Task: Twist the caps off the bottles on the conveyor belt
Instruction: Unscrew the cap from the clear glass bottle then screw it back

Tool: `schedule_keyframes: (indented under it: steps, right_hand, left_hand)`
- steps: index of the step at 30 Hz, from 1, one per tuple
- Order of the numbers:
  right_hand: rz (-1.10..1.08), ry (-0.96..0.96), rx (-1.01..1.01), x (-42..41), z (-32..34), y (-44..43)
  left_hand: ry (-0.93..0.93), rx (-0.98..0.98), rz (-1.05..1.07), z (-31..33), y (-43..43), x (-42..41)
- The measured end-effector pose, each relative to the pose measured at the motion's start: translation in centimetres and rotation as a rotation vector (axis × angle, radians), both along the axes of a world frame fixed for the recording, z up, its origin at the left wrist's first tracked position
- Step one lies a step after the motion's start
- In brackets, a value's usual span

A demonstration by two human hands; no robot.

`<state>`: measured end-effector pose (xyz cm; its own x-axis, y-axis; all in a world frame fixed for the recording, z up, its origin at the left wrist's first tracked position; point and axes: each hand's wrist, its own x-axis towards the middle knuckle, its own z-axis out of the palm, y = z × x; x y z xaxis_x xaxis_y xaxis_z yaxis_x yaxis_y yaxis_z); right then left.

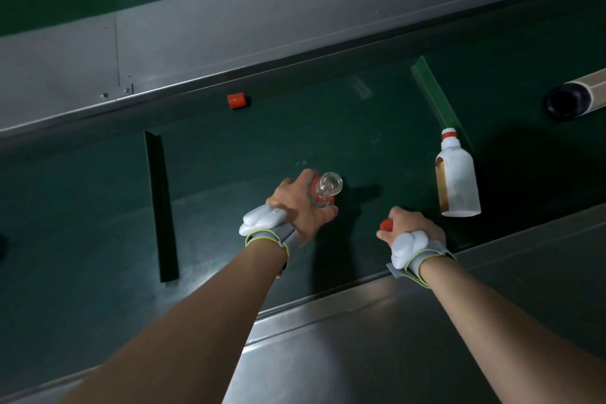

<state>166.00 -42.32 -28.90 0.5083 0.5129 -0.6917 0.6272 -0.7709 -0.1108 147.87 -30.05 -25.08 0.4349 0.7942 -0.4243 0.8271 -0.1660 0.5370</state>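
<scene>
My left hand (300, 207) grips a clear glass bottle (326, 188) upright over the green conveyor belt (229, 174); its mouth is open and a red ring sits on its neck. My right hand (414, 228) is closed around a red cap (386, 225), a short way right of that bottle. A second bottle (457, 180) with a white label lies on its side on the belt at the right, uncapped, with a red ring at its neck. Another red cap (236, 100) lies loose near the belt's far edge.
Raised green cleats cross the belt at the left (162, 207) and right (436, 95). Grey metal rails run along the far side (196, 43) and the near side (360, 338). A cardboard tube (570, 98) with a dark open end lies at the far right.
</scene>
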Motion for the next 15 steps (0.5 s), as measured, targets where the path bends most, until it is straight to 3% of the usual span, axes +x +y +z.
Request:
schedule_keyframes:
  steps: [5,12,15]
  right_hand:
    - [0.104,-0.144,-0.031,-0.7,-1.4,-0.2]
    - [0.183,-0.176,-0.219,-2.2,-0.2,2.2]
    - [0.236,-0.292,-0.164,-3.9,-0.3,5.3]
  left_hand:
    - [-0.059,-0.003,0.047,0.0,-0.1,-0.8]
    - [-0.101,-0.051,0.087,0.9,1.1,-4.2]
    - [-0.079,-0.026,0.157,1.2,3.8,-7.7]
